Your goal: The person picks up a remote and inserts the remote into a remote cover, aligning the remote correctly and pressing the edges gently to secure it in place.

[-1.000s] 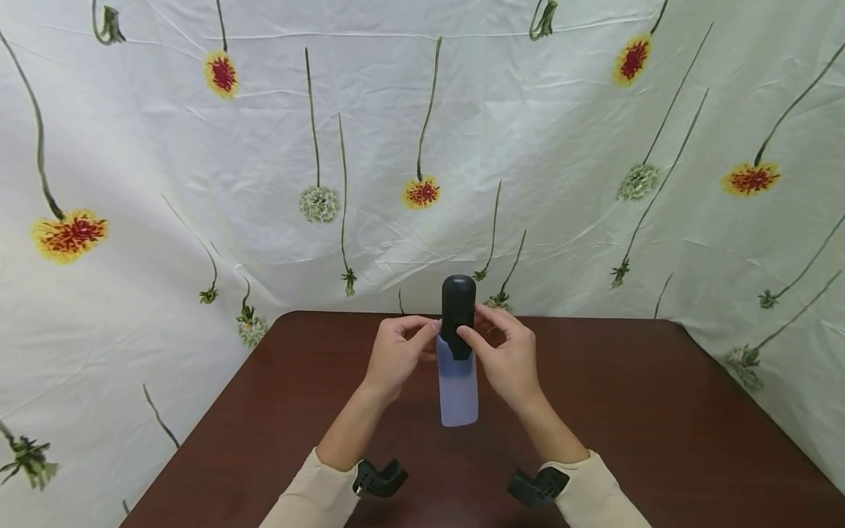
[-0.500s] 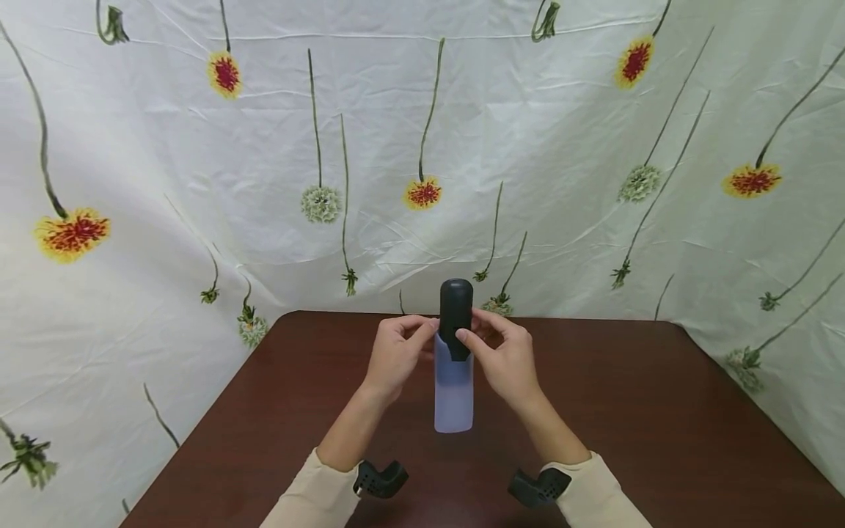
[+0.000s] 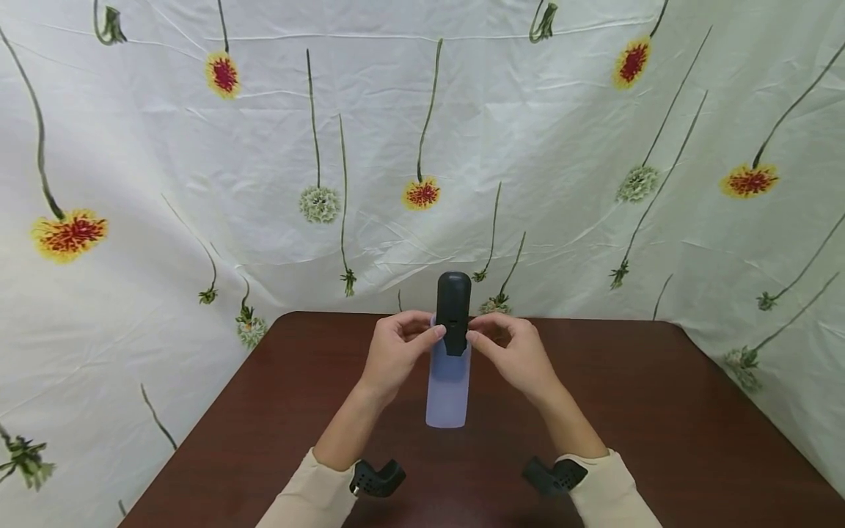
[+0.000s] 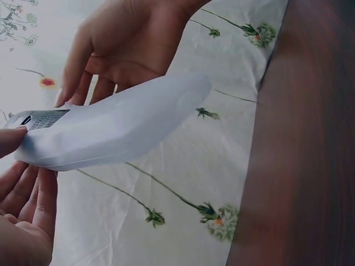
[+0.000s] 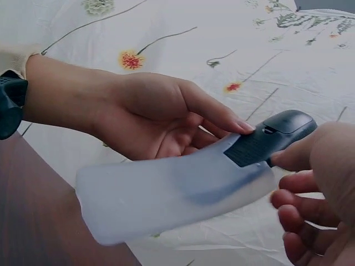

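Observation:
A black remote control (image 3: 453, 301) stands partly inside a translucent, pale silicone sleeve (image 3: 447, 396), held above the table. Its rounded end sticks out at the top, and a battery cover (image 5: 280, 122) shows in the right wrist view. My left hand (image 3: 392, 352) grips both at the sleeve's mouth, thumb on the remote, fingers against the sleeve (image 4: 111, 133). At the opposite edge, my right hand (image 3: 518, 356) pinches the sleeve's rim, its thumb beside the remote. The remote's lower part shows only as a dark shade through the sleeve (image 5: 138, 194).
A dark brown table (image 3: 614, 411) spreads below both hands. Behind and around it hangs a white cloth (image 3: 554, 132) printed with flowers. Each wrist carries a black camera mount (image 3: 378, 478).
My left thumb has moved onto the remote, while my right thumb has slid off it to the sleeve's edge. The sleeve's lower end has swung slightly left. My right forearm has shifted right.

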A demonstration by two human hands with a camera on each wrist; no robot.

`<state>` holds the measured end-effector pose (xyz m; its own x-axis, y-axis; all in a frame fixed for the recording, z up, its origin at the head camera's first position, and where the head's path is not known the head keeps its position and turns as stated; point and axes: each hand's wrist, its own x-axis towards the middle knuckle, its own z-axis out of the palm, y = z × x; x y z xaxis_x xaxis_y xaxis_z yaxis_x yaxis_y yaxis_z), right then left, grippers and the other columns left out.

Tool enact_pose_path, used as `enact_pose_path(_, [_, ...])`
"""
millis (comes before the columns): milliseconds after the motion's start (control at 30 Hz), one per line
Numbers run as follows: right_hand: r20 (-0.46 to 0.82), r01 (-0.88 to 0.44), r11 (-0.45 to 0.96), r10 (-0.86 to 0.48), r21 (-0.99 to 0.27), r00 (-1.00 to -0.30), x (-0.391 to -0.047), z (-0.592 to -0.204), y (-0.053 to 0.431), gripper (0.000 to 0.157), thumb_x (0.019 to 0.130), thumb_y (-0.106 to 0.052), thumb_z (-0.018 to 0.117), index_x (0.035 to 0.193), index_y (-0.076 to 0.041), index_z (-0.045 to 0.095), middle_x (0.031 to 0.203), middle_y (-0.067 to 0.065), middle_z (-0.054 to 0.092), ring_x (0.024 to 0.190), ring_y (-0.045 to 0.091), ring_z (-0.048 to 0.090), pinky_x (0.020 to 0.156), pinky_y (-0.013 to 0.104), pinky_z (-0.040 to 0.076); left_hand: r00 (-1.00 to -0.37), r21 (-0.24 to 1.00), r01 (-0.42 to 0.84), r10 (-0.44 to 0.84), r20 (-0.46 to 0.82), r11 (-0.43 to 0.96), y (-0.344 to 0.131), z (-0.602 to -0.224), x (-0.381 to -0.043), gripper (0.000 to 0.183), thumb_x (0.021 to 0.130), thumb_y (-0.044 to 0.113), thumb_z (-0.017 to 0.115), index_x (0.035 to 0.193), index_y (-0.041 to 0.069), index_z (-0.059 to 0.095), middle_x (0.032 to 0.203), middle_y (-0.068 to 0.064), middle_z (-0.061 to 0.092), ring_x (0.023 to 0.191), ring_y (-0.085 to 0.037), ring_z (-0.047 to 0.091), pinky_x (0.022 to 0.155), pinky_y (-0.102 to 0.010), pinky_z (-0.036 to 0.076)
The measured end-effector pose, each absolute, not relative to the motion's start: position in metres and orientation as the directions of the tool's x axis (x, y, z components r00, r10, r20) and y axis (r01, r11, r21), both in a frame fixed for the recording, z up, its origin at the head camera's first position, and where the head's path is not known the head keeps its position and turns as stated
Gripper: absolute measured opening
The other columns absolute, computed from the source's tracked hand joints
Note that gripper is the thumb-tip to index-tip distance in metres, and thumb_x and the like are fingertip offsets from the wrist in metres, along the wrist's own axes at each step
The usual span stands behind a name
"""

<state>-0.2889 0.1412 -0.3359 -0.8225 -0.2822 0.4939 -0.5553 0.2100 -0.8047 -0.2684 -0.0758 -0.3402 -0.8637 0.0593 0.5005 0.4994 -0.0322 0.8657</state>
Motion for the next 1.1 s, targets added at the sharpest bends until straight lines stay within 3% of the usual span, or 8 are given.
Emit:
enact_pose_path(233, [0.407, -0.507, 0.224, -0.372, -0.833, -0.834, -0.290, -0.332, 0.148, 0.018, 0.090, -0.014, 0.083, 0.104, -0.002, 0.080, 0.096, 0.005, 0.075, 0.081, 0.022, 0.068, 0.072, 0.036, 0.055, -0.859, 0.859, 0.511, 0.017, 0.511, -0.019, -0.073, -0.339, -0.267, 0.018, 0.094, 0.002, 0.075, 0.108, -0.009, 0.074, 0.092, -0.014, 0.073, 0.080, -0.018, 0.068, 0.070, -0.029, 0.055])
enact_pose_path(467, [0.436, -0.585, 0.267, -0.453, -0.766, -0.777, -0.287, -0.329, 0.149, 0.007, 0.094, -0.006, 0.075, 0.092, -0.007, 0.081, 0.086, 0.005, 0.073, 0.075, 0.020, 0.063, 0.064, 0.034, 0.050, -0.855, 0.856, 0.517, 0.042, 0.517, -0.005, -0.071, -0.341, -0.268, 0.018, 0.095, 0.003, 0.074, 0.109, -0.009, 0.073, 0.092, -0.016, 0.073, 0.077, -0.019, 0.070, 0.067, -0.029, 0.055])
enact_pose_path(633, [0.451, -0.562, 0.292, -0.368, -0.774, -0.813, -0.285, -0.330, 0.144, 0.014, 0.099, -0.005, 0.067, 0.088, -0.007, 0.075, 0.079, 0.010, 0.066, 0.066, 0.024, 0.055, 0.057, 0.033, 0.044, -0.845, 0.841, 0.534, 0.066, 0.530, 0.087, -0.071, -0.340, -0.268, 0.018, 0.096, 0.002, 0.073, 0.111, -0.008, 0.072, 0.094, -0.014, 0.072, 0.081, -0.022, 0.071, 0.073, -0.030, 0.057])
enact_pose_path(867, [0.370, -0.390, 0.078, -0.192, -0.917, -0.909, -0.284, -0.331, 0.134, 0.013, 0.100, -0.004, 0.067, 0.093, 0.005, 0.073, 0.079, 0.013, 0.066, 0.075, 0.031, 0.062, 0.070, 0.032, 0.053, -0.837, 0.823, 0.546, 0.063, 0.544, 0.155, -0.070, -0.340, -0.269, 0.017, 0.096, 0.003, 0.073, 0.110, -0.007, 0.071, 0.095, -0.014, 0.071, 0.087, -0.024, 0.071, 0.079, -0.030, 0.058])
enact_pose_path(1100, [0.399, -0.432, 0.057, -0.289, -0.900, -0.870, -0.285, -0.332, 0.135, 0.015, 0.099, -0.013, 0.072, 0.099, 0.001, 0.071, 0.084, 0.013, 0.067, 0.076, 0.031, 0.063, 0.068, 0.036, 0.055, -0.815, 0.807, 0.576, 0.023, 0.579, 0.131, -0.073, -0.339, -0.268, 0.017, 0.097, 0.004, 0.073, 0.111, -0.006, 0.073, 0.099, -0.014, 0.073, 0.089, -0.022, 0.072, 0.078, -0.030, 0.058])
